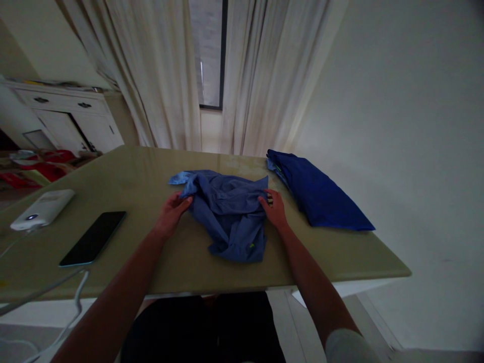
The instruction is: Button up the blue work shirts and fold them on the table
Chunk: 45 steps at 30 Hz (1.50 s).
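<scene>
A crumpled blue garment (227, 201) lies on the table in front of me, bunched in folds, with a small yellow-green mark near its lower edge. My left hand (174, 209) pinches its left side, just below a lighter blue corner. On the opposite side my right hand (275, 207) grips the right edge between thumb and fingers. The fingertips of both hands are partly hidden by the cloth. Which part of the garment each hand holds, I cannot tell.
Folded dark blue cloth (317, 191) lies at the table's right, by the wall. To the left are a black phone (94, 238), a white device (43, 209) and a white cable (78, 297). The table (139, 171) reaches the curtains (159, 75); a white cabinet (71, 116) stands beyond.
</scene>
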Motion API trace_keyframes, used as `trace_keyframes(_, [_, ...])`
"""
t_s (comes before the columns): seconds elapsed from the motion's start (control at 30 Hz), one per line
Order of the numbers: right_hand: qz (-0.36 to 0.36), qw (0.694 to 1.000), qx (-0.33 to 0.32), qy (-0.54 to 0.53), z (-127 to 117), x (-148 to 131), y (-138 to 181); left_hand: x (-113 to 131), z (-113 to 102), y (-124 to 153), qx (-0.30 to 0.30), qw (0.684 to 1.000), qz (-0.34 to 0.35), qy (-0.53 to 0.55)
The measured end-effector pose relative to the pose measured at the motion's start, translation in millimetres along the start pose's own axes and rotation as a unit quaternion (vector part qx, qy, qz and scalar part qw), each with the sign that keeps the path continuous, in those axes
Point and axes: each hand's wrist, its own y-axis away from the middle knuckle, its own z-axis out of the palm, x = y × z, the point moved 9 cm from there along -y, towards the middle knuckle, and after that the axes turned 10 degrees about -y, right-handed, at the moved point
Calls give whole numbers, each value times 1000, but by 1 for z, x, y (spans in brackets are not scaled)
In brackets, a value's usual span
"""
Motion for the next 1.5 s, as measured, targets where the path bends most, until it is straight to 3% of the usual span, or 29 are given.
trace_keyframes(0.1, [-72, 996, -57, 17, 9, -28, 5, 0, -16, -5, 50, 998, 17, -40])
trace_keyframes(0.23, [-142, 969, -200, 16, 34, -59, 20, 10, -22, -5, 67, 994, 70, -53])
trace_keyframes(0.37, [-158, 931, -326, 49, 64, -59, 37, 8, 2, 2, -10, 984, 82, -158])
trace_keyframes(0.47, [-126, 925, -350, 79, 77, -45, 41, 5, 24, 12, -78, 959, 101, -251])
trace_keyframes(0.53, [-105, 930, -348, 64, 80, -41, 40, 10, 31, 19, -99, 955, 127, -249])
trace_keyframes(0.63, [-67, 954, -291, -27, 67, -53, 28, 19, 25, 21, -51, 968, 151, -192])
trace_keyframes(0.77, [-34, 984, -80, -152, 7, -94, -15, 32, 7, 17, 67, 975, 163, -135])
trace_keyframes(0.83, [-60, 979, 15, -195, -29, -126, -42, 39, 7, 18, 93, 976, 160, -114])
trace_keyframes(0.93, [-121, 958, 76, -247, -75, -178, -89, 55, 20, 31, 93, 978, 150, -114])
trace_keyframes(1.0, [-127, 945, 79, -292, -96, -207, -122, 68, 47, 49, 24, 977, 149, -152])
trace_keyframes(1.13, [-109, 916, 42, -383, -109, -268, -168, 82, 141, 109, -234, 935, 179, -198])
trace_keyframes(1.2, [-148, 902, 49, -402, -112, -307, -175, 88, 178, 130, -274, 912, 219, -212])
trace_keyframes(1.27, [-217, 895, 83, -381, -121, -344, -173, 93, 203, 127, -247, 901, 258, -247])
trace_keyframes(1.33, [-287, 894, 127, -321, -135, -375, -168, 101, 213, 103, -191, 904, 277, -263])
trace_keyframes(1.4, [-345, 888, 187, -240, -156, -395, -163, 112, 206, 67, -129, 924, 272, -235])
trace_keyframes(1.5, [-378, 861, 285, -188, -194, -399, -161, 134, 168, 32, -8, 942, 261, -209])
